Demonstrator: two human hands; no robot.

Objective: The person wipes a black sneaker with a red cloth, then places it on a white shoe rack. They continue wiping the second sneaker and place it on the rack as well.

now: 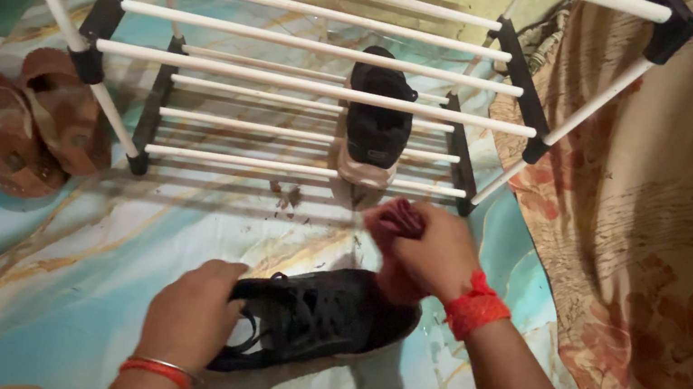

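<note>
Grip. The left hand (189, 319) is closed over the laced end of a black shoe (319, 318), fingers curled onto the opening and laces, pinning it to the floor; the right hand (429, 251) is bunched tight around a dark red cloth (397, 220), part of which hangs down behind the shoe's far end. Whether the cloth is touching the shoe at this instant cannot be told, since the fist hides the contact.

Setting, largest to smallest. The marbled turquoise floor (84, 238) carries everything. To the right hangs a floral beige fabric (679, 235). Ahead stands a shoe rack (308, 84) of white rods in black side frames; a second black shoe (377, 121) with a pale sole rests on a lower tier, pointing toward the viewer. A pair of brown sandals (23, 123) lies on the floor left of the rack, well apart from the hands. The held shoe lies on its sole between the rack and the viewer, angled across the floor. Specks of dirt (283, 199) sit on the floor just in front of the rack.

Technique, as a judgement. Wiping goes best with the steadying hand pressing firmly, so the shoe does not skid on the smooth floor. The cloth should be kept wadded, presenting a clean face, and drawn in short strokes away from the laces. Loosened grit should be kept off the rack.
</note>
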